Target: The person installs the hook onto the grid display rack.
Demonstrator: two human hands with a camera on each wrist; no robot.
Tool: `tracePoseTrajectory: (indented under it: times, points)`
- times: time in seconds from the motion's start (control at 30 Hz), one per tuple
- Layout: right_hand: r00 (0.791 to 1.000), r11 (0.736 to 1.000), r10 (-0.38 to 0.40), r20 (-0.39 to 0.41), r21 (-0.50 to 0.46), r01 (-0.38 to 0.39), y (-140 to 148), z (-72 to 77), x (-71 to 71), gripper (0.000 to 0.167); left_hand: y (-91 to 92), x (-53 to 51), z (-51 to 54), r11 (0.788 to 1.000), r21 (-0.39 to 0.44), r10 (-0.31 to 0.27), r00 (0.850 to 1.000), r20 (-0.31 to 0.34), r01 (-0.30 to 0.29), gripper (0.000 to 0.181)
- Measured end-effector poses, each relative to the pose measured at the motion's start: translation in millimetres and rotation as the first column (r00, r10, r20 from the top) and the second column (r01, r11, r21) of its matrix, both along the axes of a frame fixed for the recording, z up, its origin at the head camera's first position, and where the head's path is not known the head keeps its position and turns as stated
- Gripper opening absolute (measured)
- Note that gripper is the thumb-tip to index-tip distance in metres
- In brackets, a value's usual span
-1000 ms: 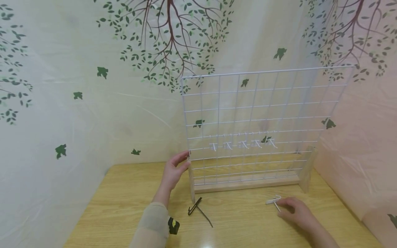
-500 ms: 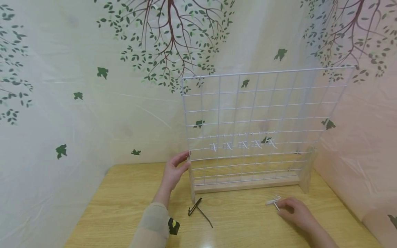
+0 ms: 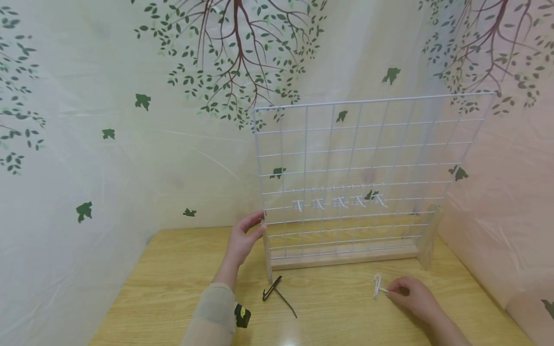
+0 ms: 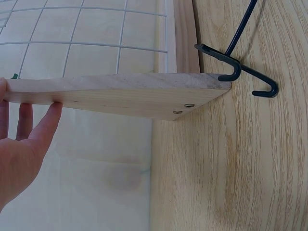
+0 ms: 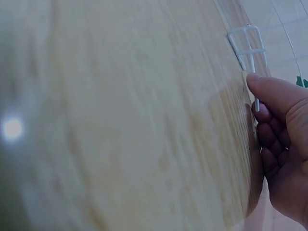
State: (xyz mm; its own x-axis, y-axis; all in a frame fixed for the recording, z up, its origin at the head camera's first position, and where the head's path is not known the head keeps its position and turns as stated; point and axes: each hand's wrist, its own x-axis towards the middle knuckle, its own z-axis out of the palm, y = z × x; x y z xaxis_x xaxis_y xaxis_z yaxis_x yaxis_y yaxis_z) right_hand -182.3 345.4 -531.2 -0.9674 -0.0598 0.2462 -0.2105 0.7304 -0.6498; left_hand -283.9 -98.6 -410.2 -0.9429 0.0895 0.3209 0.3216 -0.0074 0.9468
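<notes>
A white wire grid rack (image 3: 368, 158) with wooden end boards stands on the table, and several white wire hooks (image 3: 339, 202) hang in a row across it. My left hand (image 3: 240, 238) touches the left wooden board (image 4: 110, 94) with fairly straight fingers, its fingertips mostly on the outer face. Low over the table, in front of the rack, my right hand (image 3: 411, 295) pinches another white wire hook (image 3: 377, 287) by its straight prong between thumb and forefinger. In the right wrist view that hook's rectangular frame (image 5: 246, 45) points away from the fingertips.
A black wire hook (image 3: 274, 290) lies on the table near the foot of the left board. The wooden table (image 3: 337, 302) meets a curtain (image 3: 195, 158) printed with trees and leaves behind and at both sides.
The hook in my right hand has turned so that its frame now stands nearly upright, pointing left of the fingers. My left hand and the rack look unmoved.
</notes>
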Motion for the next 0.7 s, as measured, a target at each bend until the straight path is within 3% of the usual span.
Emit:
tracePoseTrajectory:
  times: [0.3, 0.7]
  points:
    - [0.994, 0.999, -0.049, 0.095, -0.005, 0.05, 3.2, -0.1, 0.6, 0.011, -0.4, -0.7, -1.2, 1.0, -0.006, -0.001, 1.0, -0.013, 0.001, 0.039]
    - [0.981, 0.981, -0.052, 0.187, -0.174, 0.085, 2.7, 3.5, -0.5, 0.014, -0.3, -0.9, -2.7, 1.0, -0.01, -0.003, 1.0, -0.018, 0.002, 0.04]
